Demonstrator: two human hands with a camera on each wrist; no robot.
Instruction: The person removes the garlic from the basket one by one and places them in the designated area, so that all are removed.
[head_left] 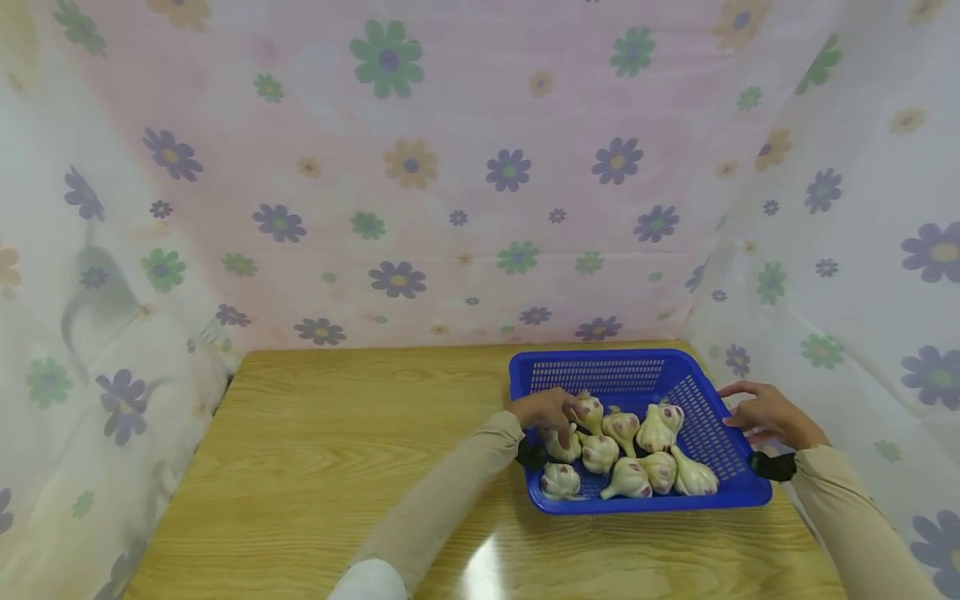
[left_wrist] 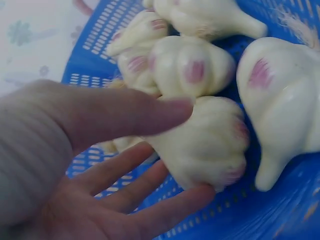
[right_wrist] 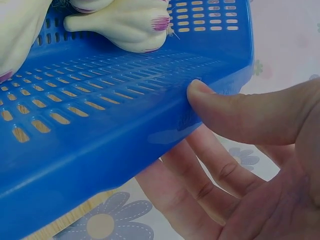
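Note:
Several garlic bulbs (head_left: 600, 454), cream with purple patches, lie in a blue plastic basket (head_left: 600, 503). My left hand (head_left: 546, 411) reaches over the basket's left side among the bulbs. In the left wrist view, its thumb and spread, fairly straight fingers lie around one garlic bulb (left_wrist: 205, 142), a fingertip touching the lower side. At the basket's right side is my right hand (head_left: 772, 414). The right wrist view shows that hand (right_wrist: 250, 160) with its thumb on the blue rim (right_wrist: 150, 130) and its fingers underneath, the far fingertips hidden.
The basket stands on the right part of a wood-grain table (head_left: 322, 467). Flower-patterned cloth (head_left: 450, 167) hangs behind and at both sides. The right cloth is close beside my right hand. A dark band (head_left: 774, 466) is on each wrist.

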